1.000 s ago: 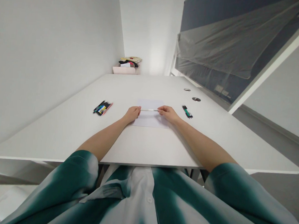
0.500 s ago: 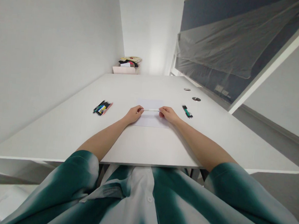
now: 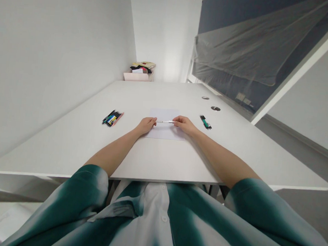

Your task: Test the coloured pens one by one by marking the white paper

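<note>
Both hands have drawn in a touch since the earlier frame, so the gap between them is a bit narrower. Left hand [image 3: 146, 126] and right hand [image 3: 183, 124] are pinching a slim white pen [image 3: 165, 121] from either end, fingers [image 3: 176, 119] closed on it and nothing else in their hold. Pen's sitting level over the upper half of a white sheet of paper [image 3: 163, 132], but I can't tell if it's touching. Barrel looks plain white, too small to make out any markings. Sheet's on a white desk [image 3: 156, 156], with a bundle of colored pens [image 3: 112, 118] off to the left and a couple of dark green pens [image 3: 205, 122] to the right.
</note>
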Tool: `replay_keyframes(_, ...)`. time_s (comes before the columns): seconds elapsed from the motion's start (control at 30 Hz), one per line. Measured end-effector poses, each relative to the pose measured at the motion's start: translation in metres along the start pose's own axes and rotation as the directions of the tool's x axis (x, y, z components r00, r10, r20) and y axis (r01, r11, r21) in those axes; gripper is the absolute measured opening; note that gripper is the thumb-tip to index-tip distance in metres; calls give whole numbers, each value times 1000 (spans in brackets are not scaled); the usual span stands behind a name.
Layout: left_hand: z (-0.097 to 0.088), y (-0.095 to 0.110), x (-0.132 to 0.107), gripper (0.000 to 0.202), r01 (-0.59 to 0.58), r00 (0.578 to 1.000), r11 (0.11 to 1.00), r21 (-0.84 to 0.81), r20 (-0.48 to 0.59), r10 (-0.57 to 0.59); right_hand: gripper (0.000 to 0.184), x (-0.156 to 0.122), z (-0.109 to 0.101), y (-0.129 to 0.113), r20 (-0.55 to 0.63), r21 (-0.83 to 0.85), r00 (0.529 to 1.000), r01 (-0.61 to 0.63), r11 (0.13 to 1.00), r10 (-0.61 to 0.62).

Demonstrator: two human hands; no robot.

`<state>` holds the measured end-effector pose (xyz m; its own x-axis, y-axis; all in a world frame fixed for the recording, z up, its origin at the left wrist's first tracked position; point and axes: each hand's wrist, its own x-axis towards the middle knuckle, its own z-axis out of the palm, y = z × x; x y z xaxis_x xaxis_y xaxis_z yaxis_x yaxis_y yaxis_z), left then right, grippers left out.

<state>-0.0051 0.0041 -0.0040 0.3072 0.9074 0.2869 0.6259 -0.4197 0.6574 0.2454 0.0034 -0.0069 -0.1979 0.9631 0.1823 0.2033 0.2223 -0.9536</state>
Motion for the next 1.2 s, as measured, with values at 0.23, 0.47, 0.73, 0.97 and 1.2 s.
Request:
replay_keyframes(0.23, 2, 3, -2, 33, -104, 993, 995, -14, -56, 103, 13, 2, 0, 3, -32, 1, 999, -11, 1000, 11)
replay_keyframes(0.47, 0, 3, 0, 26, -88, 996, 994, 62, 9, 87, 16, 3, -1, 4, -15, -93, 1000, 21, 995, -23)
replay_keyframes(0.73, 0, 6, -1, 31, -78, 997, 995, 62, 19, 77, 22, -2, 4, -3, 142, -524, 964, 264, 810, -223)
replay_keyframes(0.97, 1, 7, -4, 26, -116, 993, 993, 8, -11, 116, 15, -7, 7, -6, 170, -582, 954, 300, 756, -248)
replay_keyframes(1.2, 1, 12, -5, 32, -102, 993, 987, 124, 77, 92, 21, -9, 8, -5, 126, -658, 975, 221, 720, -185)
